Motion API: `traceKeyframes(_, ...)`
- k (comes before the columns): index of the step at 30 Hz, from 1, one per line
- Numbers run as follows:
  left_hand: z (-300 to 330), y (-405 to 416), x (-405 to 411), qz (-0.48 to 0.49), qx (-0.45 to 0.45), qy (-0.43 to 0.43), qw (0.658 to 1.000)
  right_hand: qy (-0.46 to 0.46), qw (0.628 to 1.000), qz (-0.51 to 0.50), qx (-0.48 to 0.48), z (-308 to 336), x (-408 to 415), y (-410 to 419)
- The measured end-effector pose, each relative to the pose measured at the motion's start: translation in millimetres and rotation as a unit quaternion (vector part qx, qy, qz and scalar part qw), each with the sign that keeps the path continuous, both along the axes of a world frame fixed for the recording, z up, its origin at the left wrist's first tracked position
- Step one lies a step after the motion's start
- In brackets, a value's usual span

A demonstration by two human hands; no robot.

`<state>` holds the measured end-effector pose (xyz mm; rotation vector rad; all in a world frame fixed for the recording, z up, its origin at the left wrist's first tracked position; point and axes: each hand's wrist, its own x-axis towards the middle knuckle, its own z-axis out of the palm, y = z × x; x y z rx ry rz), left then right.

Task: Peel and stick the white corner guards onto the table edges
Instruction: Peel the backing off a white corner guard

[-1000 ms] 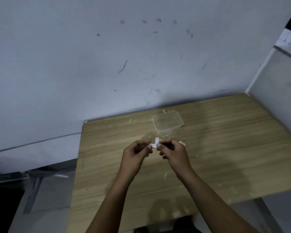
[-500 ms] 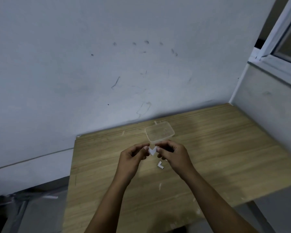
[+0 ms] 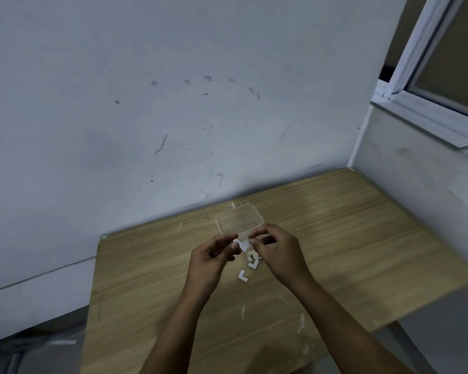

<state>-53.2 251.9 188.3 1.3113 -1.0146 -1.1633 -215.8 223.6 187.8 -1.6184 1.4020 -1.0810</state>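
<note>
White L-shaped corner guard (image 3: 243, 245) is pinched between your hands above the wooden table (image 3: 349, 238). Your left hand (image 3: 210, 261) grips one end; your right hand (image 3: 277, 252) now pulls its backing. Two more guards (image 3: 247, 268) have appeared below, so peeling is underway.

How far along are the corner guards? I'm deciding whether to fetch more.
None looks stuck on yet: the visible table corners are bare. In hand: left hand and right hand pinch one white guard, apparently peeling. Left: loose guards near an empty-looking clear container.
</note>
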Motion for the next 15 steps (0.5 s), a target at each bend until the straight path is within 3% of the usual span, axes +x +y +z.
traceKeyframes(3,2,-3,-2,0.010,-0.008,0.004,1.000,0.066,0.995,-0.003,-0.073,-3,1,-1)
traceKeyframes(8,4,-1,-2,0.026,-0.024,-0.004,0.999,0.099,0.985,-0.006,-0.140,-5,6,0)
traceKeyframes(15,6,7,-7,0.056,-0.064,-0.033,0.996,0.034,0.983,-0.028,-0.177,1,16,4)
